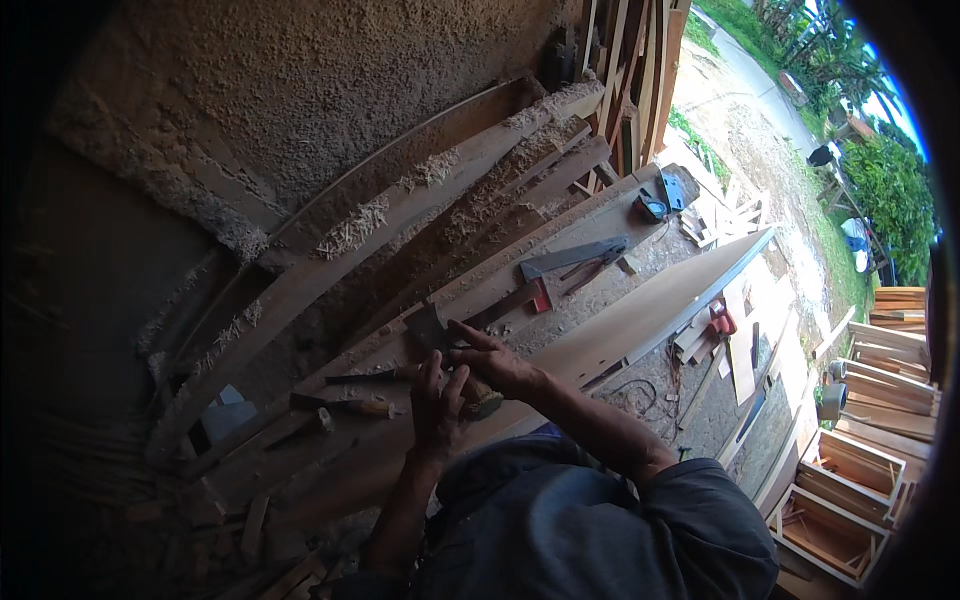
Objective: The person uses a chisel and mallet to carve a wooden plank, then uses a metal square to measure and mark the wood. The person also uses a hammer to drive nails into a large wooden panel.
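Low in front of the person's chest, the left hand [438, 405] and right hand [503, 370] are resting close together over a wooden piece [483, 402], its blunt end showing below them; the fingers are partly curling, the right forefinger pointing outward, and how firmly either is gripping cannot be told. A flat grey blade [428, 330] is lying just ahead and slightly left, its line running back toward the wooden piece, the right fingertips being nearer. Beyond, to the left, a chisel [374, 408] is lying on the tabletop [575, 312]; farther right, pliers [600, 264] are lying.
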Demonstrator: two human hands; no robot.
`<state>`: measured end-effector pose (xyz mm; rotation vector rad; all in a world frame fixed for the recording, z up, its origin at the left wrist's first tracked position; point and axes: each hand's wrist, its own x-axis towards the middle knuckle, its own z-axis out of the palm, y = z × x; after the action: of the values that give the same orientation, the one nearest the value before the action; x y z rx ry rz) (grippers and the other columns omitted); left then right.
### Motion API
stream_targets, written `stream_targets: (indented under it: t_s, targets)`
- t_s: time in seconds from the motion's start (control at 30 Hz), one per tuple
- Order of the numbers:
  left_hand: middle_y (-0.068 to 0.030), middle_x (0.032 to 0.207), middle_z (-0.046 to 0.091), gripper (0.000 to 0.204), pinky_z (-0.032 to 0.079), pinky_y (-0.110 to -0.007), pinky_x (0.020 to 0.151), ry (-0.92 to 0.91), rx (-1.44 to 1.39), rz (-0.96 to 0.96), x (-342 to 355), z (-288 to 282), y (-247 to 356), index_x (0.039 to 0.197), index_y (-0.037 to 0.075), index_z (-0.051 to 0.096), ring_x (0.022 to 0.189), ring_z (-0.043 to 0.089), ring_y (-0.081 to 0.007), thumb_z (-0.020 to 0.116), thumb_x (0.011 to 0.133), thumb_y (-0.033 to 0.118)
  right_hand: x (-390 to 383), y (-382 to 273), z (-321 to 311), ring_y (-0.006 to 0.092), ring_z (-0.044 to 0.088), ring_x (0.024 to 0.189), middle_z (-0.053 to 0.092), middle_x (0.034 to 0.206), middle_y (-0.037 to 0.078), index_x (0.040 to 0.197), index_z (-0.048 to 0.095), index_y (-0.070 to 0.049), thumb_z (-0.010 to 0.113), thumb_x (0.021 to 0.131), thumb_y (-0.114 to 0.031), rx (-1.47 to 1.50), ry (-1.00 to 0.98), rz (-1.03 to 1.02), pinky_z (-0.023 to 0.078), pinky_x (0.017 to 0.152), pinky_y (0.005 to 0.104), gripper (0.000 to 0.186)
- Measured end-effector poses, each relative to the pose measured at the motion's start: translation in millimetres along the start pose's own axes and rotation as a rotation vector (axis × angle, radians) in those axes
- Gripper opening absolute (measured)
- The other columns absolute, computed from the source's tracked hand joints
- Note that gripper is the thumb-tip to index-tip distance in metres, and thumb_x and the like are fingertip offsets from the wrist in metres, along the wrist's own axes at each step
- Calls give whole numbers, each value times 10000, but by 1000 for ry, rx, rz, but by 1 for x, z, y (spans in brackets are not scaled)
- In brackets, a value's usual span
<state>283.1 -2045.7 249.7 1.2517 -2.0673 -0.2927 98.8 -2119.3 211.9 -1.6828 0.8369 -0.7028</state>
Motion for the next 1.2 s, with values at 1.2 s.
stream_targets:
  t_s: [1.2]
  targets:
    - [-256, 1265, 620, 578, 403, -548, 1051, -615, 472, -719, -75, 181, -51, 1255, 82, 664, 1212, 542, -462, 459, 1005, 561, -46, 160, -427, 268, 572, 1177, 620, 1252, 60, 1288, 635, -197, 635, 934, -320, -923, 728, 238, 442, 927, 446, 375]
